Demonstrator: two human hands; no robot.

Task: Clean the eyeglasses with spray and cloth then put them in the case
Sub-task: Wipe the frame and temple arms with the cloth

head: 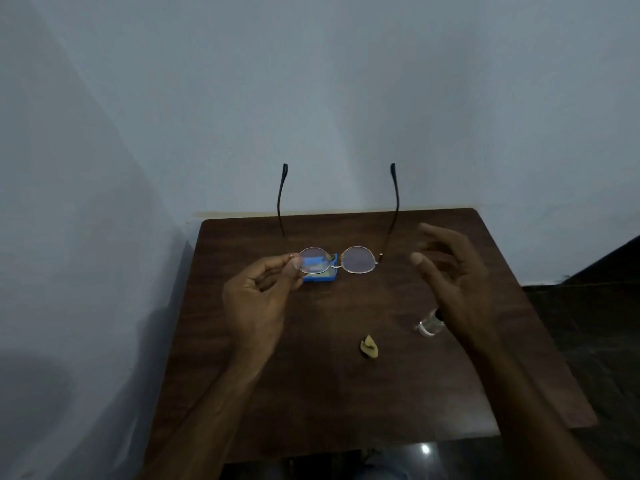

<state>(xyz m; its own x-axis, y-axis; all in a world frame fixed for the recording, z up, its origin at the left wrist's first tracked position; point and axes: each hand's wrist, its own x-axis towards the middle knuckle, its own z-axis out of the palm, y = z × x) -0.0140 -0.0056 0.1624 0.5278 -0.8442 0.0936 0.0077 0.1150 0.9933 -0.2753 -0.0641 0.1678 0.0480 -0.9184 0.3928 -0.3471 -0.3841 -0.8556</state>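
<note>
table centre bare, case, bottle flanking

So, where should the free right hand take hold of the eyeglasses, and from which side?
Probably at the right hinge corner of the eyeglasses, approached from the right. The left hand already pinches the left rim edge, the temples are unfolded and point away, and the right hand is open beside that end. Gripping the frame there keeps fingers off the lenses.

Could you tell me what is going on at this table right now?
A person's left hand holds the glasses up by one end of the frame, temples unfolded and pointing away. The right hand is open beside them, holding nothing. On the table lie a blue case, a small clear bottle and a crumpled yellowish cloth.
</note>
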